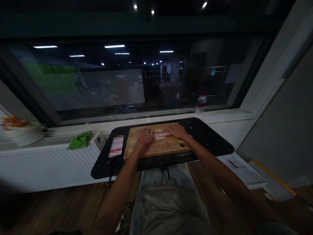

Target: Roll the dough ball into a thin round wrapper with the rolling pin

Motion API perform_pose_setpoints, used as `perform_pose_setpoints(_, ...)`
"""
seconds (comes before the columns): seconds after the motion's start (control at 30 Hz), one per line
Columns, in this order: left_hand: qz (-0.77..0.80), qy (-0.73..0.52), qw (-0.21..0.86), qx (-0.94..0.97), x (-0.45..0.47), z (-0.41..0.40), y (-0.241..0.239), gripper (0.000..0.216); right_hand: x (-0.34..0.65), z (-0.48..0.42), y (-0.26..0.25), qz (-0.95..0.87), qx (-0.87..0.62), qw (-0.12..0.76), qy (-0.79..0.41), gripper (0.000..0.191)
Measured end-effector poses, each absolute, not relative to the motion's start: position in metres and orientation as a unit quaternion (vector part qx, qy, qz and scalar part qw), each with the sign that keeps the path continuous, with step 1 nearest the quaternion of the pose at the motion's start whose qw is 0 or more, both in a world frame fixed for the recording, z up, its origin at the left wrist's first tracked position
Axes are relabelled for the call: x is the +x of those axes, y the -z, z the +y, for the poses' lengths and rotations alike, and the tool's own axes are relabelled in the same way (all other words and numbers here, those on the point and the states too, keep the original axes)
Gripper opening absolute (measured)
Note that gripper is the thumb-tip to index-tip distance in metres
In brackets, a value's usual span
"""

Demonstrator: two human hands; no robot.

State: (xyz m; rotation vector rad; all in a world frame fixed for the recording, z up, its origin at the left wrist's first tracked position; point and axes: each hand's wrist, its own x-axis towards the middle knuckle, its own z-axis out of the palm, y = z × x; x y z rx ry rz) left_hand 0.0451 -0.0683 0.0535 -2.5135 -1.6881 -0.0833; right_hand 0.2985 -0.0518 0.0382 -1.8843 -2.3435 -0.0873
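Note:
A wooden cutting board lies on a small black table. On the board sits a flat round piece of pale dough. Across it lies a thin rolling pin with red and white markings. My left hand presses palm down on the pin's left end. My right hand presses on its right end. Both hands lie flat, fingers stretched forward over the pin.
A small packet lies on the table left of the board. A green cloth sits on the white radiator, a white bowl farther left. A water bottle stands on the windowsill. Papers lie low at right.

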Motion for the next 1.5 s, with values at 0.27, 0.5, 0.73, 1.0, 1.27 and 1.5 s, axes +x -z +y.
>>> perform_pose_setpoints(0.27, -0.595, 0.046, 0.028, -0.802, 0.049, -0.061, -0.045, 0.045, 0.305, -0.032, -0.043, -0.804, -0.593, 0.028, 0.036, 0.055)
perform_pose_setpoints(0.5, -0.607, 0.045, 0.027, -0.793, 0.048, -0.062, -0.048, 0.044, 0.302, -0.03, -0.042, -0.801, -0.596, 0.045, 0.029, 0.056)
perform_pose_setpoints(0.73, -0.582, 0.016, 0.045, -0.812, 0.046, -0.059, -0.053, 0.042, 0.3, -0.032, -0.041, -0.795, -0.603, 0.061, 0.021, 0.053)
perform_pose_setpoints(1.0, -0.554, 0.011, 0.061, -0.83, 0.045, -0.061, -0.052, 0.041, 0.302, -0.032, -0.039, -0.789, -0.61, 0.076, 0.016, 0.052)
perform_pose_setpoints(1.27, -0.553, 0.014, 0.058, -0.831, 0.044, -0.055, -0.048, 0.042, 0.299, -0.033, -0.037, -0.779, -0.621, 0.082, 0.028, 0.051)
perform_pose_setpoints(1.5, -0.559, 0.021, 0.051, -0.828, 0.044, -0.052, -0.046, 0.042, 0.298, -0.035, -0.036, -0.778, -0.622, 0.083, 0.029, 0.054)
